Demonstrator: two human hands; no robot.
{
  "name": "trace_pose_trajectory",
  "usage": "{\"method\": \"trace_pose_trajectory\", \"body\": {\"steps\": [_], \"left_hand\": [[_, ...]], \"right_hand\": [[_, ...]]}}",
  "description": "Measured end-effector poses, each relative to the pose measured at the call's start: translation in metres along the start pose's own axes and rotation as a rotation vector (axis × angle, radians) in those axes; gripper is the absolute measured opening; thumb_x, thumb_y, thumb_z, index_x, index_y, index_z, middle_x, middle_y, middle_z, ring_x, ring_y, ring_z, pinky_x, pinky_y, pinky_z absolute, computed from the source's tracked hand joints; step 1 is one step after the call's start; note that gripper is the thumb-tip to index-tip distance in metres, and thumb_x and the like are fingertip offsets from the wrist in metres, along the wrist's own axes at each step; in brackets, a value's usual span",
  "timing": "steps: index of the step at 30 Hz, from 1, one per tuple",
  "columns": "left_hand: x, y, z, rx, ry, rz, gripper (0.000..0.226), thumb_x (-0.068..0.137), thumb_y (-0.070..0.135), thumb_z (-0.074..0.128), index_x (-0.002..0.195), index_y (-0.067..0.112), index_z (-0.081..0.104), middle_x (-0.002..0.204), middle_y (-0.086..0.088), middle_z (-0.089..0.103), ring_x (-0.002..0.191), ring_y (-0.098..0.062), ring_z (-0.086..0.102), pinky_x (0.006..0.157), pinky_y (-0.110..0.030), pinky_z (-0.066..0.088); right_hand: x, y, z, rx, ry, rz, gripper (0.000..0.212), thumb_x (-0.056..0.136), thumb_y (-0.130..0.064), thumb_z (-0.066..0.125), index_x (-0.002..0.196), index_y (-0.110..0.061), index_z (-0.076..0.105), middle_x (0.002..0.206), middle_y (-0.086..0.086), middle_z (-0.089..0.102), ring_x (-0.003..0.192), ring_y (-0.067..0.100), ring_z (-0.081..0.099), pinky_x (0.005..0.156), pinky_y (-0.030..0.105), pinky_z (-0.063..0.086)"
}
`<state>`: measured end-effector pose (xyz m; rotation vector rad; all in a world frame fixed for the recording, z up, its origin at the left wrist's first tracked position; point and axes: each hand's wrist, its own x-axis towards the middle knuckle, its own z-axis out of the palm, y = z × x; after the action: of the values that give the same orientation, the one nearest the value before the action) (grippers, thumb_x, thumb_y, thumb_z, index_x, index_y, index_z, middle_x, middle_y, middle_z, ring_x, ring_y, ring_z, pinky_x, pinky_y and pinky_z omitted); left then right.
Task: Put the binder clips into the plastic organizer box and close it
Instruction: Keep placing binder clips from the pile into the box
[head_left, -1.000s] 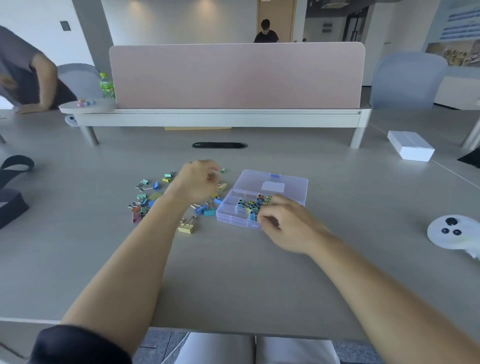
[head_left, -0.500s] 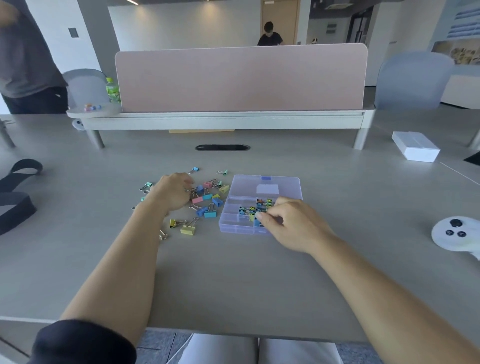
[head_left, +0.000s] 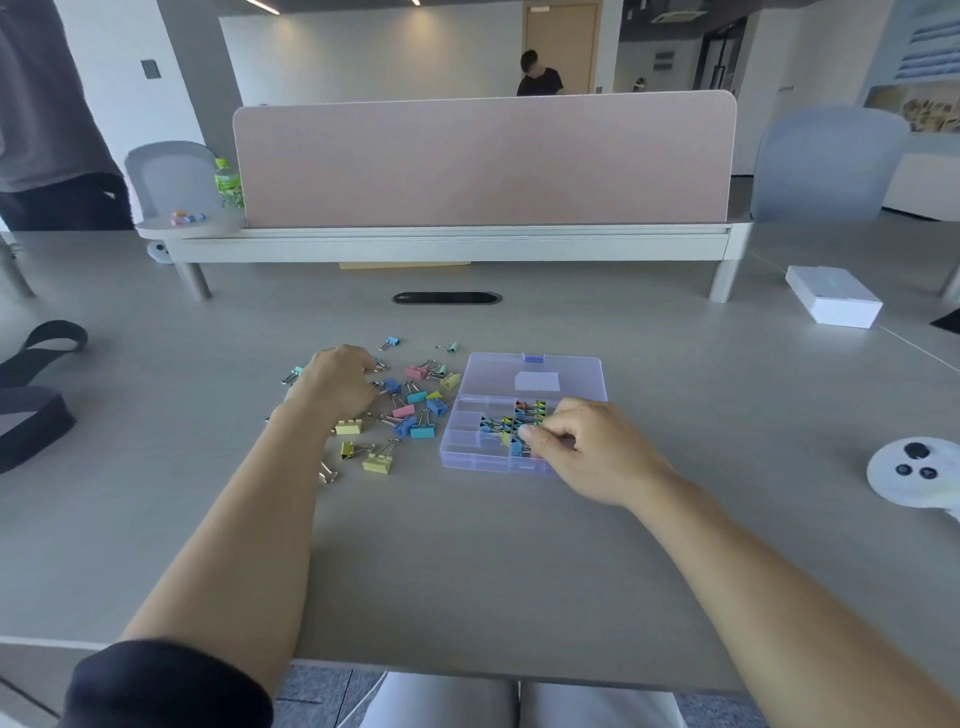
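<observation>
Only one camera looks at this place. It sits on the person's head and looks forward and down at the table (head_left: 467, 571). The box (head_left: 566, 371) lies near the middle of the picture, close to the camera. Both arms reach up from the bottom edge toward the box. The left hand (head_left: 337, 382) and the loose clips (head_left: 415, 410) are to the left of the box. The right hand (head_left: 587, 452) is at its near right corner. Behind the box a pink screen (head_left: 483, 161) stands across the table. The view is very wide, and straight lines far from the box look bent.
</observation>
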<state>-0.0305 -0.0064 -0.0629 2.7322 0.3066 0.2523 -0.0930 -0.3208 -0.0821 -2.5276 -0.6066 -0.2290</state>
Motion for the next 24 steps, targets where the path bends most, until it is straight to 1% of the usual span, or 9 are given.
{"method": "trace_pose_trajectory", "body": {"steps": [3,7,11,14,15,17,18,21,24], "left_hand": [[0.002,-0.004,-0.005,-0.096,-0.003,-0.022,0.037,0.081,0.026,0.07,0.117,0.023,0.062,0.107,-0.004,0.062,0.085,-0.023,0.062,0.071,-0.031,0.053],[0.004,-0.022,-0.02,-0.152,0.068,0.005,0.031,0.089,0.034,0.06,0.118,0.023,0.062,0.112,-0.001,0.064,0.097,-0.024,0.06,0.084,-0.032,0.049],[0.007,-0.054,-0.033,-0.071,0.123,-0.052,0.036,0.092,0.016,0.05,0.127,0.02,0.058,0.126,-0.007,0.061,0.115,-0.03,0.054,0.097,-0.035,0.043],[0.003,-0.075,-0.029,-0.099,0.063,-0.126,0.041,0.091,0.012,0.045,0.128,0.023,0.058,0.123,-0.013,0.06,0.099,-0.032,0.058,0.08,-0.032,0.047],[0.001,-0.08,-0.026,-0.105,0.046,-0.126,0.041,0.092,0.012,0.043,0.128,0.024,0.058,0.124,-0.013,0.06,0.098,-0.031,0.059,0.079,-0.031,0.048],[0.001,-0.085,-0.021,-0.097,0.027,-0.099,0.037,0.095,0.015,0.042,0.124,0.024,0.062,0.124,-0.008,0.061,0.106,-0.03,0.057,0.088,-0.032,0.048],[0.002,-0.083,-0.02,-0.097,0.021,-0.088,0.033,0.095,0.016,0.044,0.118,0.024,0.066,0.117,-0.006,0.063,0.103,-0.028,0.057,0.089,-0.032,0.047],[0.002,-0.072,-0.022,-0.052,-0.01,-0.07,0.022,0.094,0.016,0.046,0.094,0.021,0.067,0.096,-0.007,0.061,0.079,-0.023,0.053,0.077,-0.035,0.049],[0.003,-0.067,-0.022,-0.07,0.033,-0.066,0.023,0.091,0.021,0.052,0.108,0.019,0.068,0.108,-0.004,0.065,0.093,-0.024,0.059,0.078,-0.03,0.048]], "right_hand": [[-0.001,0.001,0.0,-0.001,-0.014,0.002,0.051,0.095,-0.051,0.043,0.073,-0.01,0.063,0.079,-0.002,0.05,0.069,0.015,0.051,0.064,0.033,0.046],[0.001,0.001,0.0,0.006,-0.015,-0.019,0.051,0.095,-0.05,0.043,0.068,-0.009,0.058,0.075,-0.003,0.046,0.065,0.014,0.047,0.062,0.032,0.042],[0.0,-0.001,0.002,0.006,-0.022,-0.044,0.051,0.095,-0.05,0.044,0.065,-0.01,0.055,0.074,-0.002,0.046,0.065,0.013,0.045,0.059,0.03,0.039],[0.0,-0.005,0.005,-0.002,-0.024,-0.063,0.05,0.095,-0.05,0.044,0.061,-0.014,0.049,0.074,-0.003,0.044,0.065,0.011,0.044,0.058,0.03,0.037],[0.001,-0.005,0.006,-0.004,-0.021,-0.068,0.05,0.095,-0.05,0.044,0.061,-0.014,0.047,0.074,-0.003,0.044,0.065,0.011,0.045,0.058,0.031,0.039],[0.0,-0.005,0.006,0.011,-0.015,-0.078,0.05,0.094,-0.052,0.043,0.061,-0.014,0.047,0.074,-0.003,0.045,0.066,0.012,0.046,0.062,0.035,0.044],[0.0,-0.004,0.006,0.015,-0.014,-0.079,0.051,0.093,-0.053,0.042,0.061,-0.014,0.048,0.075,-0.003,0.046,0.066,0.013,0.047,0.063,0.036,0.046],[-0.001,-0.003,0.007,0.005,-0.018,-0.066,0.05,0.093,-0.054,0.043,0.064,-0.014,0.054,0.077,-0.003,0.048,0.069,0.013,0.05,0.065,0.038,0.048],[-0.001,-0.003,0.008,0.01,-0.005,-0.068,0.048,0.092,-0.053,0.044,0.065,-0.015,0.057,0.078,-0.003,0.05,0.07,0.014,0.052,0.066,0.039,0.048]]}}
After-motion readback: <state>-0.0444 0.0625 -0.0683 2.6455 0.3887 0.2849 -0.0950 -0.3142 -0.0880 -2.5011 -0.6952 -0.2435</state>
